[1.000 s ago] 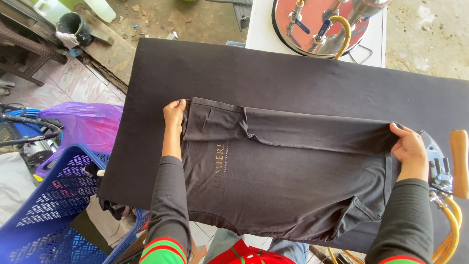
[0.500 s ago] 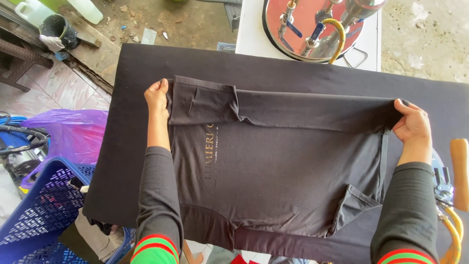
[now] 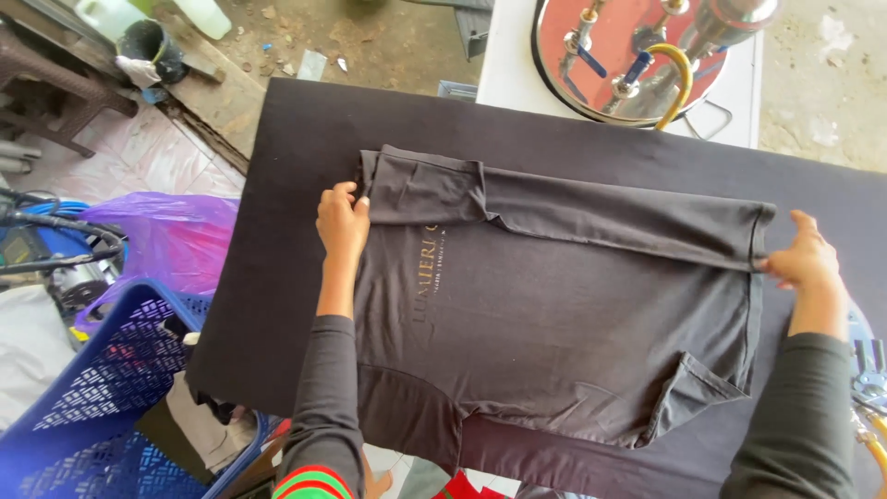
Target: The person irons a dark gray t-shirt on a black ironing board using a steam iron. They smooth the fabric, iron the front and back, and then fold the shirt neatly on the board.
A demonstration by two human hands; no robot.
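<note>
Shirt: I see a dark grey T-shirt [image 3: 554, 314] lying flat in the middle of the black-covered bench [image 3: 277, 305], pale print running down its left part.
Fold so far: the far long edge is turned over into a band [image 3: 591, 212] that runs the whole width; I judge this the first fold, nearly laid.
Still loose: the near sleeve [image 3: 688, 393] sticks out unfolded and the near edge hangs toward me over the bench's near side.
Left hand: my left hand [image 3: 342, 222] has its fingers [image 3: 344, 191] curled on the left end of the band, pinching cloth.
Right hand: my right hand [image 3: 806, 259] grips the band's right corner, fingers closed on it.
Around: blue plastic basket [image 3: 102, 388] and purple bag [image 3: 176, 236] at left; a round red and steel machine [image 3: 637, 55] beyond the bench.
</note>
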